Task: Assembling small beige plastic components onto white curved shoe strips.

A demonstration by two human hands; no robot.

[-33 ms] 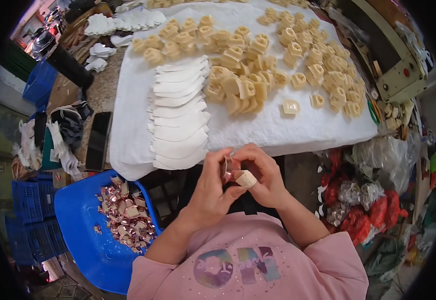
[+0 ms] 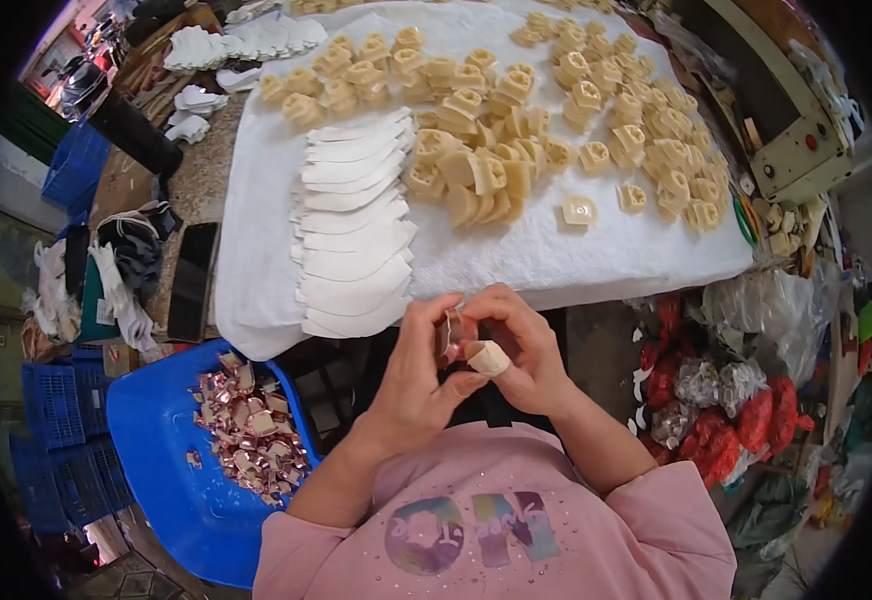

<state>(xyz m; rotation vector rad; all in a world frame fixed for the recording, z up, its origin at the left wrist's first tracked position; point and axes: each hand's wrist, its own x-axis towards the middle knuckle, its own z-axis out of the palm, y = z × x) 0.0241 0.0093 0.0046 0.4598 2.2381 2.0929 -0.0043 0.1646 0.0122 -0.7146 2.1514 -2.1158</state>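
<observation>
Just off the front edge of the table, my left hand (image 2: 411, 365) and my right hand (image 2: 524, 345) meet around a small shiny pink metallic piece (image 2: 452, 337). Fingers of both hands are curled about it and hide part of its shape. A pale wrap (image 2: 490, 358) covers my right thumb. Beyond my left hand, a row of overlapping white curved pieces (image 2: 356, 265) lies on the white cloth (image 2: 516, 265). Many tan moulded pieces (image 2: 481, 175) are heaped behind them and to the right.
At the lower left stands a blue basin (image 2: 146, 450) holding many shiny pink pieces (image 2: 253, 425). A dark phone (image 2: 193, 280) lies left of the cloth, near a black cylinder (image 2: 136, 135). Red and clear plastic bags (image 2: 721, 420) crowd the right side, below a machine frame (image 2: 806, 160).
The whole view has shifted very slightly. Both hands keep the same hold on the shiny pink piece.
</observation>
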